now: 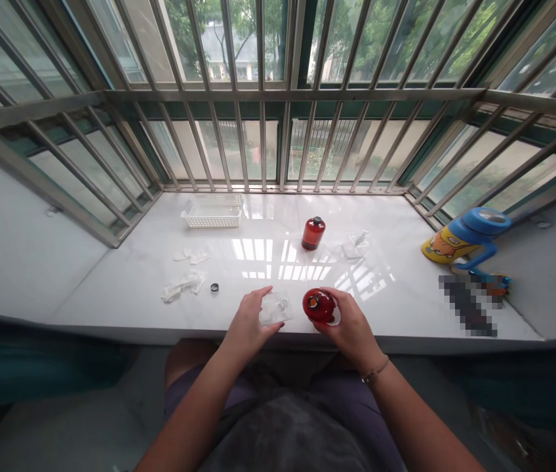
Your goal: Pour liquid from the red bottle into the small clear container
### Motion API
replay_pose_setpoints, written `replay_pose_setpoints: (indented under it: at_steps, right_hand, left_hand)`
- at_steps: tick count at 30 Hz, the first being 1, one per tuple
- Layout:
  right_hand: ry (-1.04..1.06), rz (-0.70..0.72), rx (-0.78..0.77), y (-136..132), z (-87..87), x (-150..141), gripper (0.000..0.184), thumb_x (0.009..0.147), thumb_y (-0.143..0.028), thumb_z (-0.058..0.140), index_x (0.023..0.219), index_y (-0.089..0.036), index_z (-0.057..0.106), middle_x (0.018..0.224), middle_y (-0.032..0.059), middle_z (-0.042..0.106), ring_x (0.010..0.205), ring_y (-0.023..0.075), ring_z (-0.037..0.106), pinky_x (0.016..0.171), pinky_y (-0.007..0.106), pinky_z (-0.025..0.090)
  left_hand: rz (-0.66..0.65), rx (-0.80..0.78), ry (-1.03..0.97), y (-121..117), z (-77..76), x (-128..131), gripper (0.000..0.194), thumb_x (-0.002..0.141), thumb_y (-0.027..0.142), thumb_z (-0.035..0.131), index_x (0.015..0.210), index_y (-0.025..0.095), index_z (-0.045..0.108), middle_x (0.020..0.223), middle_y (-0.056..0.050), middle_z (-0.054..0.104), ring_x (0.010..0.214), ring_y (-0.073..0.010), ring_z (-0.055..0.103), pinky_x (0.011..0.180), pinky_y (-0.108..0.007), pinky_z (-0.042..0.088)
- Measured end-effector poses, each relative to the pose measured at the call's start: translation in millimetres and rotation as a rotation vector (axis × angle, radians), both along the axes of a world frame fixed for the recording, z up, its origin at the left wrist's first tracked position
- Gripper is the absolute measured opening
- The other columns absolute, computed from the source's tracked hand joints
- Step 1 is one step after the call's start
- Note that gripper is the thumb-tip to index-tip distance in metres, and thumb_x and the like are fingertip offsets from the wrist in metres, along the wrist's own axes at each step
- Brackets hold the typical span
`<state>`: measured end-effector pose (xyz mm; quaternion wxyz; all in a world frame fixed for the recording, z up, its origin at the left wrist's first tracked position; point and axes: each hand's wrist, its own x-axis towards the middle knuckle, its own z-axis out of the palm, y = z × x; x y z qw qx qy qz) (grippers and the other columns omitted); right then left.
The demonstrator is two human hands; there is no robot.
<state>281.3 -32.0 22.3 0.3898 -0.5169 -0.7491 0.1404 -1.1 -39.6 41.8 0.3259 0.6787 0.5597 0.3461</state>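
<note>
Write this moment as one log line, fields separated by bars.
left hand: holds clear plastic packet | right hand: holds round red bottle | behind: second red bottle with black cap upright on white sill

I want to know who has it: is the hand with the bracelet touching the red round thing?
Touching. The head view shows the right hand wrapped around the red round thing, fingers curled against its side, no gap.

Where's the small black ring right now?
In the head view the small black ring lies on the white sill, left of centre, just right of the crumpled white wrapper and up-left of the left hand.
</note>
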Motion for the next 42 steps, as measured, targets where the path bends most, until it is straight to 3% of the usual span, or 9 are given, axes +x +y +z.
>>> replay_pose_setpoints:
  at_steps: [4, 9, 18, 31, 42]
  right_hand:
    - [-0.132, 0.096, 0.108, -1, 19.6, -4, 0.07, 0.085, -0.014, 0.071, 0.149, -0.029, 0.05, 0.133, 0.0107, 0.069, 0.123, 0.0343, 0.066, 0.104, 0.056, 0.058]
    - [-0.289, 0.133, 0.182, 3, 31.7, -6, 0.067, 0.09, -0.014, 0.07, 0.152, -0.03, 0.05, 0.135, 0.0111, 0.069, 0.121, 0.0351, 0.066, 0.109, 0.06, 0.053]
    - [-0.376, 0.148, 0.201, 8, 36.0, -6, 0.067, 0.091, -0.014, 0.07, 0.153, -0.032, 0.054, 0.136, 0.0107, 0.068, 0.123, 0.0343, 0.065, 0.117, 0.062, 0.046]
    - [-0.498, 0.158, 0.189, 7, 47.9, -3, 0.071, 0.091, -0.011, 0.069, 0.155, -0.038, 0.053, 0.14, 0.007, 0.068, 0.131, 0.0333, 0.061, 0.126, 0.064, 0.032]
    - [-0.542, 0.152, 0.188, 4, 55.0, -3, 0.071, 0.095, -0.01, 0.065, 0.156, -0.042, 0.051, 0.143, 0.0051, 0.066, 0.133, 0.0333, 0.059, 0.129, 0.067, 0.026]
  left_hand:
    - [0.023, -0.003, 0.041, -11, 10.2, 1, 0.073, 0.076, 0.023, 0.092, 0.14, 0.029, 0.057, 0.136, -0.008, 0.065, 0.128, -0.0318, 0.063, 0.108, -0.051, 0.058]
    - [0.001, -0.008, 0.013, -18, 14.9, 2, 0.071, 0.077, 0.025, 0.092, 0.139, 0.03, 0.058, 0.136, -0.008, 0.065, 0.124, -0.0305, 0.064, 0.103, -0.048, 0.06]
    - [-0.022, 0.014, 0.037, -16, 4.4, 6, 0.073, 0.077, 0.028, 0.094, 0.14, 0.03, 0.057, 0.138, -0.007, 0.066, 0.127, -0.031, 0.063, 0.11, -0.05, 0.056]
    - [0.02, -0.11, -0.053, -20, -4.5, 12, 0.073, 0.072, 0.031, 0.096, 0.137, 0.029, 0.062, 0.133, -0.007, 0.068, 0.111, -0.0266, 0.068, 0.097, -0.044, 0.062]
    - [0.03, -0.175, -0.118, -20, -7.8, 16, 0.071, 0.071, 0.033, 0.096, 0.134, 0.027, 0.063, 0.135, -0.008, 0.068, 0.107, -0.0252, 0.07, 0.097, -0.044, 0.062]
